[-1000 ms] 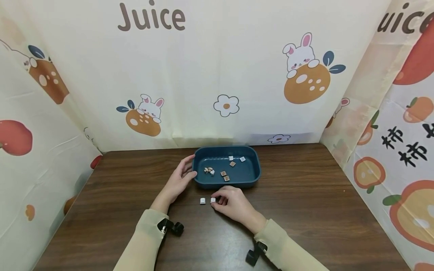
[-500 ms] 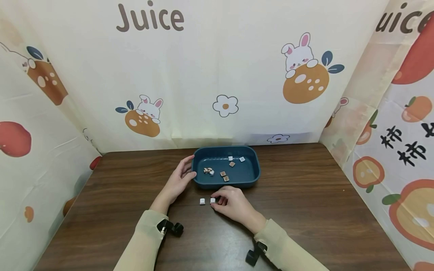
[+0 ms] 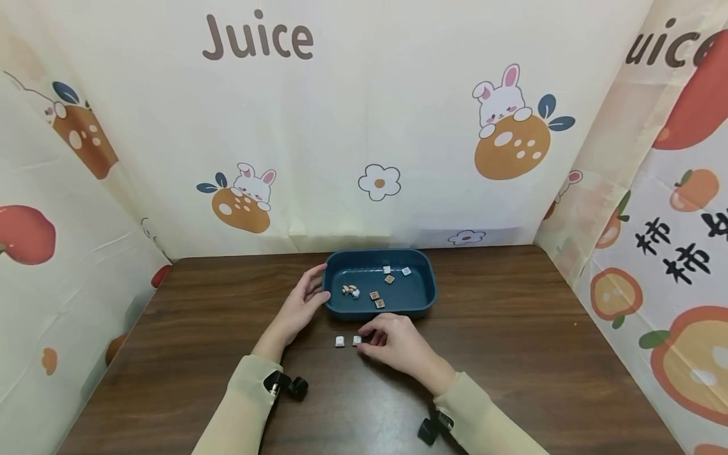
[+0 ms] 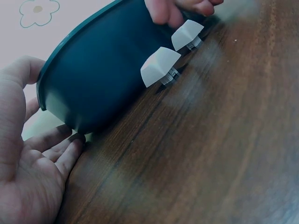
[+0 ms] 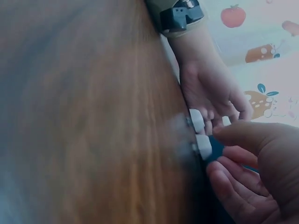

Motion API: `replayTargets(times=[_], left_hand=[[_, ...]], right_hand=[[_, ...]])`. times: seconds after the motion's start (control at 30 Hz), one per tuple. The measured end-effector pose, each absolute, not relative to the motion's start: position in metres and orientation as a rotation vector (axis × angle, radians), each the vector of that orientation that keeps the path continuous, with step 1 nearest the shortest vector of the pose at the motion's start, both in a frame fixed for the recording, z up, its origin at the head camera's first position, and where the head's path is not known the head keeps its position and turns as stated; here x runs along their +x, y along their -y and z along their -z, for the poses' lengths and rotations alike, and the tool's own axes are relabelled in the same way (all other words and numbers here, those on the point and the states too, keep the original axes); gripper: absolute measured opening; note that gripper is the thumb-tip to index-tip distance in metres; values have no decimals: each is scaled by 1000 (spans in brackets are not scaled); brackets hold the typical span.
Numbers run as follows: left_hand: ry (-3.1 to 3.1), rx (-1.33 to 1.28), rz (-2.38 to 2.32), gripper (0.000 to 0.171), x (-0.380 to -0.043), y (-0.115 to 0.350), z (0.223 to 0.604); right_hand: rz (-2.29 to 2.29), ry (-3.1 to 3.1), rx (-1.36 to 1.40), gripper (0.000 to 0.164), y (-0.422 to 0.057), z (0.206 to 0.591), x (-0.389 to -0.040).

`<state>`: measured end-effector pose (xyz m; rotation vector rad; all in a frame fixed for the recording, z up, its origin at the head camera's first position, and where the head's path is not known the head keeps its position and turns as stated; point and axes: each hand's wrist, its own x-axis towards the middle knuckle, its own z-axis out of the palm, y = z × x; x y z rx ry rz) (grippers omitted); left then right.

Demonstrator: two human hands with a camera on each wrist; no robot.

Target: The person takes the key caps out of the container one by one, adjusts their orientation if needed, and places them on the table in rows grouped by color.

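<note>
A shallow dark blue tray (image 3: 381, 314) sits at the back of the table. My left hand (image 3: 298, 308) grips its left end, thumb and fingers spread around the rim and side. Two white keycaps stand in front of the tray: the left keycap (image 3: 339, 342) and the right keycap (image 3: 356, 340), a small gap between them. Beside the right one is my right hand (image 3: 395, 341), thumb and index finger parted and holding nothing. In the left wrist view the near keycap (image 4: 160, 66) shows a clear stem underneath, and the right hand's fingertips (image 4: 161, 10) hover by the far keycap (image 4: 187, 35).
Inside the tray lie several loose keycaps, among them a white keycap (image 3: 406, 271), a brownish keycap (image 3: 380, 304) and a small cluster of keycaps (image 3: 350, 291) at the left. The wooden table (image 3: 512, 354) meets a printed curtain (image 3: 318, 126) behind the tray.
My right thumb and index finger have let go of the right keycap and drawn slightly right. The left hand keeps its place on the tray. The head view has tilted up a little.
</note>
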<state>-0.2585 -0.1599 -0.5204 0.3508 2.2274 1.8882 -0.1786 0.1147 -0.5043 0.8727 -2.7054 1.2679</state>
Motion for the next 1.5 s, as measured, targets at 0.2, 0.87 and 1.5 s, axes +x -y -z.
replayTargets(times=[0.2,0.87,1.5], left_hand=[[-2219,375,-1897,64,-257,160,521],[-2218,364,-1896,62,-258,161,522],[-2220,350,-1884,63,-258,161,520]], right_hand=[[-1285,2736,888,20,-121,491,-174],[-1282,2649,720,20,-127,448,-258],[-1281,2927,720,27,-112,471,-307]])
